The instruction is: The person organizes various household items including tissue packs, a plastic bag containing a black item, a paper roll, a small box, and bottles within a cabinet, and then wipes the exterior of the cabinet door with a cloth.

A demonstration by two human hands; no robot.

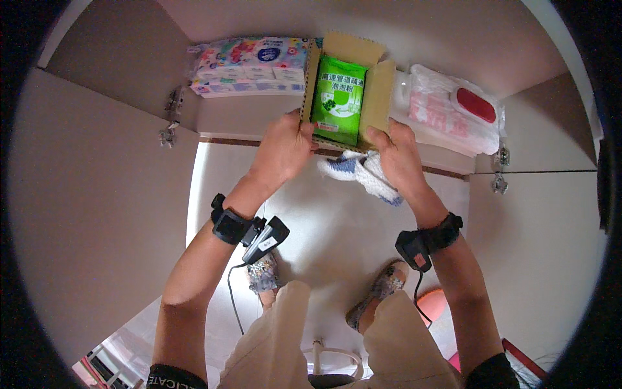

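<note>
An open cardboard box [378,97] with its flaps up is held by both my hands at the front edge of a cabinet shelf. My left hand [287,141] grips its near left corner, and my right hand [399,150] has hold of the near right corner. Inside the box lies a bright green packet [338,99] bearing white and dark writing. A crumpled white and blue cloth [362,172] shows just below the box, partly covered by my right hand; what it rests on is hard to tell.
A floral-printed pack of tissues [250,63] lies left of the box. To the right is a plastic pack with a red lid [476,104]. Cabinet doors stand open at the left [97,194] and right [534,233], with metal hinges. A stool base [318,347] shows between my legs.
</note>
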